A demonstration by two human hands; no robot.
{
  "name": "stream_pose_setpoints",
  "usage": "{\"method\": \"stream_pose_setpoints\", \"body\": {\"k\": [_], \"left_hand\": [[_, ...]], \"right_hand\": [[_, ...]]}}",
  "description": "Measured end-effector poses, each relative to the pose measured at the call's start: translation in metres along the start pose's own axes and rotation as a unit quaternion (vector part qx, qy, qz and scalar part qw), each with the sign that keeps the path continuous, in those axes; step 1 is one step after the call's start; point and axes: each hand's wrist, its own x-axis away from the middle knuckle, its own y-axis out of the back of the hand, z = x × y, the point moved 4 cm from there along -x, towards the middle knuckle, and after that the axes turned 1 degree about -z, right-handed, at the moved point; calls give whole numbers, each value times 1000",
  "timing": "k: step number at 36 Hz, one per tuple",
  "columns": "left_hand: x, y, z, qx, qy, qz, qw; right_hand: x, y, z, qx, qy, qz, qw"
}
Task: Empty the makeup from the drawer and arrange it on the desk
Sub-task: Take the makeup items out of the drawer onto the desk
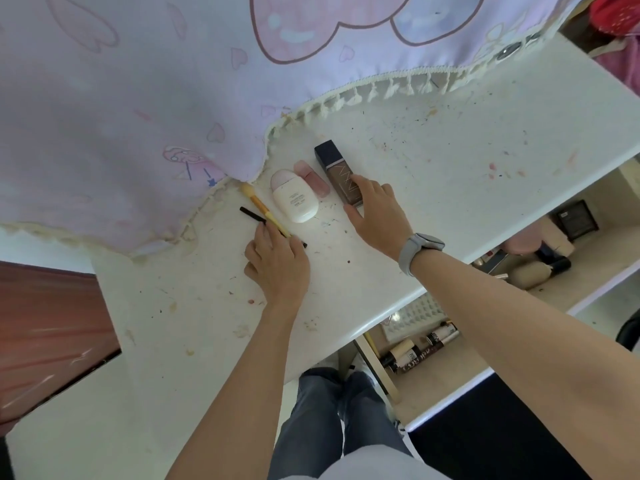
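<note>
Showing a part-done task: five items lie in a row on the desk (450, 140) near the fringed cloth (121, 98), while the open drawer (460, 362) at lower right holds more, among them several dark-labelled tubes (420, 348), so emptying looks well short of complete. A second compartment (554, 251) further right also contains bottles and a brush. From right to left the row reads: brown bottle (341, 174), pink tube (310, 177), white bottle (293, 196), orange brush (263, 209), black pencil (254, 216). The right hand (379, 216), fingers nearly straight, rests its fingertips on the brown bottle's near end, apparently aligning it. The left hand (277, 265), fingers loosely bent, touches the near ends of brush and pencil; whether it pinches them cannot be told.
</note>
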Motion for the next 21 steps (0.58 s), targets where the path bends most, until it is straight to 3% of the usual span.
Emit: {"method": "stream_pose_setpoints", "body": {"k": [8,14,21], "left_hand": [[-15,-11,6,-71,-76,52,993],[-22,-4,13,-25,-130,53,990],[40,13,7,81,-206,5,975]], "right_hand": [[17,-2,-2,39,12,-9,999],[31,-4,-2,38,5,-1,999],[104,20,-26,-68,-9,-97,993]]}}
